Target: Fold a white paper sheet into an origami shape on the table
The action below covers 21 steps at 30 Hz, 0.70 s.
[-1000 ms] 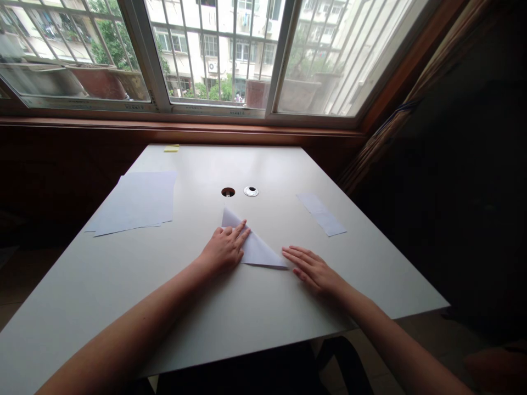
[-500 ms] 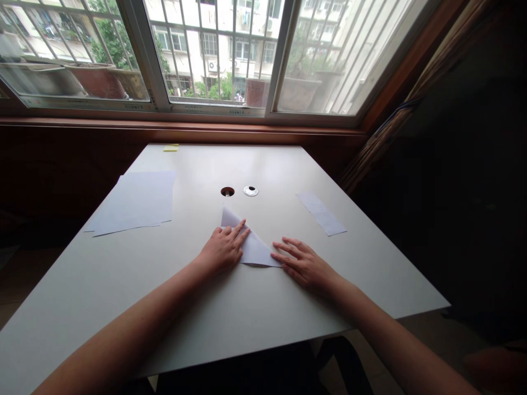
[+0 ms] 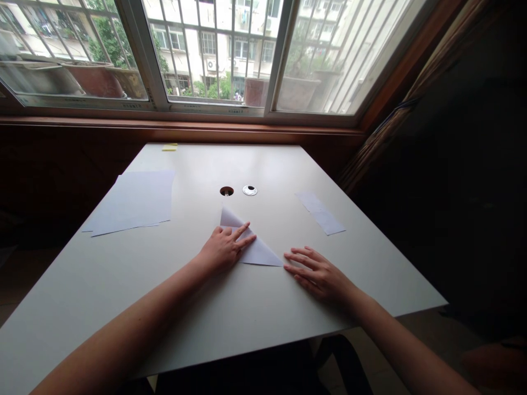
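Note:
A sheet of white paper [image 3: 261, 253], folded into a triangle, lies flat on the white table [image 3: 230, 312]. My left hand [image 3: 225, 246] rests on its left part, with two fingers stretched out toward the slanting folded edge and the others bent under. The hand hides part of the paper's left side. Beside the paper's right-hand tip is my right hand [image 3: 315, 272], palm down with the fingers spread. Its fingertips are at or just past that tip; whether they touch it I cannot tell.
Several flat white sheets [image 3: 135, 200] lie at the table's left edge. A narrow paper strip [image 3: 321, 213] lies on the right. Beyond the folded paper are a round hole [image 3: 226, 191] and a metal-rimmed cap [image 3: 250, 190]. Yellow sticky notes [image 3: 169, 147] sit at the far edge.
My right hand has slid right, off the paper toward and past its tip. My left hand's extended fingers have shifted slightly right along the fold. The paper's lower edge now lies flatter.

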Available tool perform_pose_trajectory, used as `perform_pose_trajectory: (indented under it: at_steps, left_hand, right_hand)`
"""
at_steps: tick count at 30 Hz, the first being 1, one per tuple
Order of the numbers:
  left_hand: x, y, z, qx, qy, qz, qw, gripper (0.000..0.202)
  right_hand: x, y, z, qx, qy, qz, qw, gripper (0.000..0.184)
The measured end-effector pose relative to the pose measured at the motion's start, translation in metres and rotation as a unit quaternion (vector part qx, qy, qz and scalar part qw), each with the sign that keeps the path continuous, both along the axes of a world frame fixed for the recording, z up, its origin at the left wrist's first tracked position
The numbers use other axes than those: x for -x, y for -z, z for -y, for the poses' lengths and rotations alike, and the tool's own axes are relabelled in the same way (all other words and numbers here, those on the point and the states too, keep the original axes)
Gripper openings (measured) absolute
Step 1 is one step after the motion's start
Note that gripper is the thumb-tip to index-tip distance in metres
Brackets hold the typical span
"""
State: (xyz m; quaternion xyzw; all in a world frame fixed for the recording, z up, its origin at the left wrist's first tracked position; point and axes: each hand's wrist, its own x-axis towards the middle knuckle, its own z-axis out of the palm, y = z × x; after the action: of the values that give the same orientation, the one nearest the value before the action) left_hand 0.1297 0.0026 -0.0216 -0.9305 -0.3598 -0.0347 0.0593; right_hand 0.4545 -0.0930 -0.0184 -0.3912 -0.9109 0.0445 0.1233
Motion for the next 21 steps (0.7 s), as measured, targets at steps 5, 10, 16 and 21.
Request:
perform_pose_trajectory:
  at_steps: [5,10,16,21]
  left_hand:
    - [0.000,0.001,0.000,-0.002,-0.002,0.004,1.000,0.052]
    - [0.000,0.000,0.002,-0.007,-0.005,0.007,1.000,0.051]
    - [0.000,-0.002,0.002,-0.008,-0.002,0.000,1.000,0.052]
    - [0.001,-0.005,0.003,-0.015,0.007,-0.004,1.000,0.052]
  right_hand:
    - [-0.001,0.001,0.002,-0.001,0.003,0.005,1.000,0.042]
    - [0.007,0.004,-0.007,-0.006,0.004,0.013,1.000,0.043]
    - [0.031,0.006,-0.023,-0.018,0.021,0.030,0.999,0.046]
    - [0.053,0.001,-0.035,-0.019,0.048,0.051,0.997,0.047]
